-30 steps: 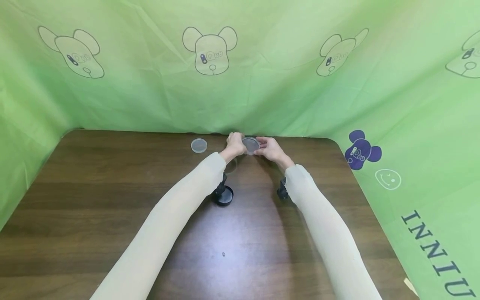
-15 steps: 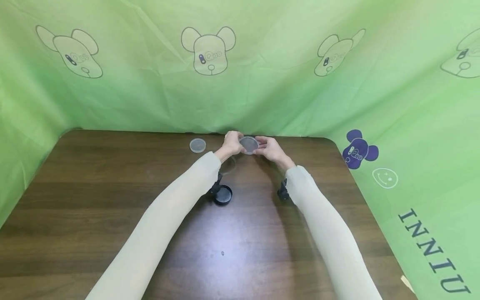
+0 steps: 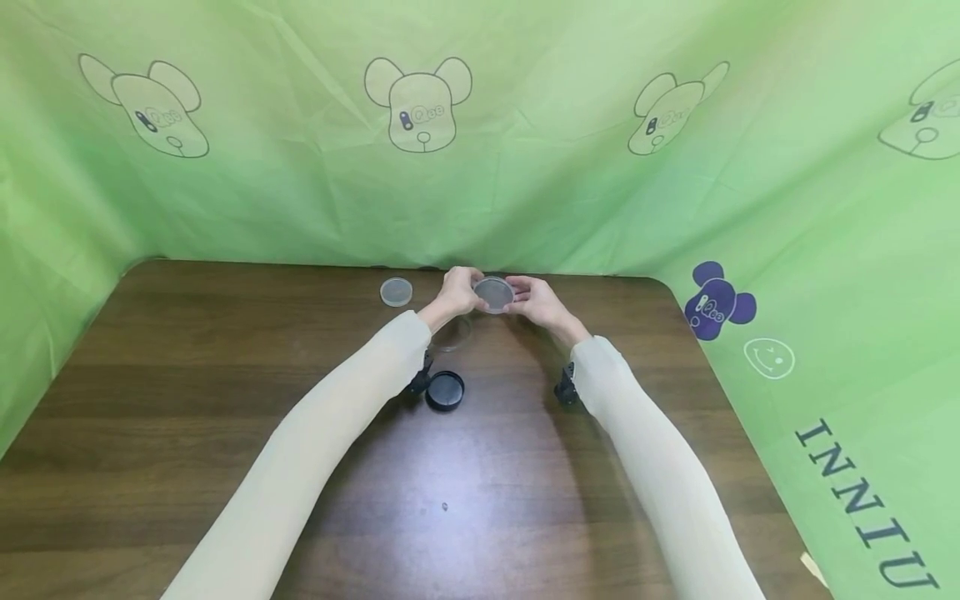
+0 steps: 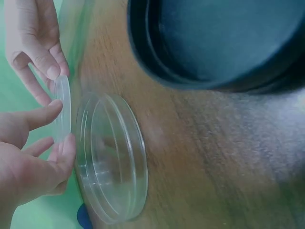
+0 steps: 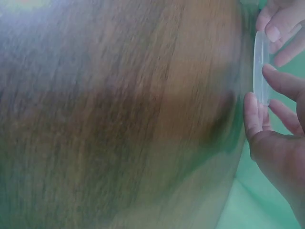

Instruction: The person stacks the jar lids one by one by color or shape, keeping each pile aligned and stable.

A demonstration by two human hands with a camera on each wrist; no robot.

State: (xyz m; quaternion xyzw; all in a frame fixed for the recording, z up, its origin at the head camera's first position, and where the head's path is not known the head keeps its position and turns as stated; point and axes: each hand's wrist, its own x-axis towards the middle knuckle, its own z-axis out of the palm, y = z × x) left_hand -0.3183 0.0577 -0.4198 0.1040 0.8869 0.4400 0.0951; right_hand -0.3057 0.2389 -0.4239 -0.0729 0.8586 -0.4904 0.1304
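Note:
In the head view, my left hand (image 3: 459, 292) and right hand (image 3: 540, 302) hold a clear petri dish (image 3: 494, 295) between them, near the table's far edge. Both wrist views show the dish (image 4: 63, 112) edge-on, with the fingers and thumb of my left hand (image 4: 38, 152) pinching one side. Opposite, the fingers and thumb of my right hand (image 5: 276, 129) pinch its other side. A larger clear round dish (image 4: 138, 157) rests on the table below my left hand. Left of that hand lies another small clear dish (image 3: 396, 292).
A shallow black round lid or tray (image 3: 445, 391) sits on the brown wooden table (image 3: 187, 400) beside the left wrist camera (image 3: 420, 379). Green printed cloth (image 3: 300, 192) hangs along the table's back and sides. A tiny speck (image 3: 445, 507) lies nearer the front.
Both hands have shifted slightly left with the petri dish. My left forearm has moved left, so more of the large clear dish and the black round piece shows.

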